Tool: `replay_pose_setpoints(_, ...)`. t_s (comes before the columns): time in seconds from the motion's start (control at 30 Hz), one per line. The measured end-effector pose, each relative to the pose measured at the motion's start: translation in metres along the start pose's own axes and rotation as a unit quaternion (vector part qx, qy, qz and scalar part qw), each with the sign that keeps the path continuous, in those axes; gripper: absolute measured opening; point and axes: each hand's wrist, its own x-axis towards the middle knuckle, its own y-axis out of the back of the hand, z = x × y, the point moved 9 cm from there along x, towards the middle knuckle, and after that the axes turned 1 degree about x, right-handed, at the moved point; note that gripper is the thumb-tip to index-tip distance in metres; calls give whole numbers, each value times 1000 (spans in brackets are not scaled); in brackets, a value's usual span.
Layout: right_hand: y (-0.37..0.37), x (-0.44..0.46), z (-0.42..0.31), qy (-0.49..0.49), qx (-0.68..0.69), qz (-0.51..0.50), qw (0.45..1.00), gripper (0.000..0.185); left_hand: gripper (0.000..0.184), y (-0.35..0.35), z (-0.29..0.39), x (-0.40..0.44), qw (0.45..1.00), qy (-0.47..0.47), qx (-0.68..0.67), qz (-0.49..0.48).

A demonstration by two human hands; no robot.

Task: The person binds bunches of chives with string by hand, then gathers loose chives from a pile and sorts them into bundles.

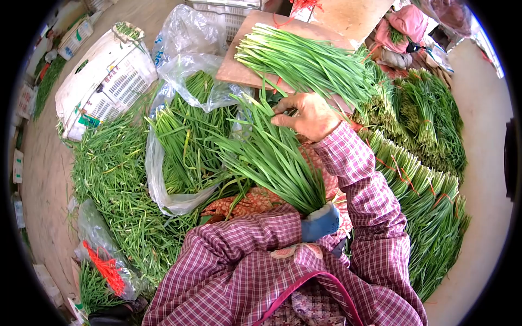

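Note:
My left hand [321,221], in a blue covering, is closed round the lower end of a bunch of long green leaves [277,157] above my lap. The leaves fan out up and to the left. Bare and curled, my right hand [307,115] has its thumb and fingers pinched together beside the upper leaves; what is between the fingertips is too small to tell. Just beyond it, a larger bunch of leaves with pale stems [304,60] lies on a brown board [228,68].
An open plastic bag [155,174] of leaves stands left of the held bunch, beside a loose leaf heap [114,179]. Tied bundles [424,217] are stacked at the right. A white crate [117,81], red ties [106,269] and a pink cloth bundle [405,24] lie farther out.

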Motion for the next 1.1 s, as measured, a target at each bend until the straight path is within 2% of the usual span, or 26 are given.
replay_pose_setpoints(0.1,0,-4,1,-21,20,-7,1000,23,27,-10,9,-4,1000,24,9,13)
replay_pose_setpoints(0.17,6,-7,-3,60,57,81,993,21,20,15,-15,5,996,-3,-74,39)
replay_pose_setpoints(0.2,1,-9,-1,59,57,81,993,21,20,27,-27,15,996,-4,-74,39)
replay_pose_setpoints(0.23,4,-12,-2,73,67,135,986,20,16,18,-21,23,978,-97,-155,-103)
replay_pose_setpoints(0.27,7,-16,-2,85,77,188,975,19,15,12,-13,20,924,-188,-230,-240)
replay_pose_setpoints(0.33,3,-10,-1,90,102,212,968,17,19,14,-5,21,903,-219,-282,-240)
replay_pose_setpoints(0.4,17,3,31,-13,264,322,909,17,15,18,-4,23,935,-190,-255,-153)
replay_pose_setpoints(0.43,30,8,16,54,237,345,907,19,14,20,-5,23,944,-182,-243,-127)
replay_pose_setpoints(0.47,37,10,16,50,237,347,906,19,12,20,-5,21,949,-179,-233,-112)
replay_pose_setpoints(0.53,36,21,1,45,102,263,958,22,11,17,0,17,956,-172,-215,-95)
replay_pose_setpoints(0.57,36,19,5,-10,32,219,975,22,11,16,1,15,960,-168,-204,-89)
replay_pose_setpoints(0.6,37,13,12,-10,30,218,975,22,12,12,4,12,965,-161,-190,-83)
replay_pose_setpoints(0.67,39,-1,13,60,-119,240,961,18,15,-1,17,5,979,-142,-128,-76)
replay_pose_setpoints(0.73,44,-20,4,53,-122,236,963,20,18,-2,25,7,982,-156,-60,-88)
replay_pose_setpoints(0.8,39,-36,-16,130,-83,177,972,24,11,19,-1,14,949,-170,-248,-95)
replay_pose_setpoints(0.87,32,-50,-28,152,-89,154,972,21,11,19,-1,12,970,-123,-208,-33)
replay_pose_setpoints(0.97,12,-64,-32,122,-125,79,981,16,11,24,-5,17,954,-171,-233,-76)
replay_pose_setpoints(1.03,5,-67,-29,115,-143,85,979,15,12,9,6,17,925,-170,-293,-175)
replay_pose_setpoints(1.1,-1,-70,-25,122,-173,90,973,16,12,12,5,17,930,-166,-290,-150)
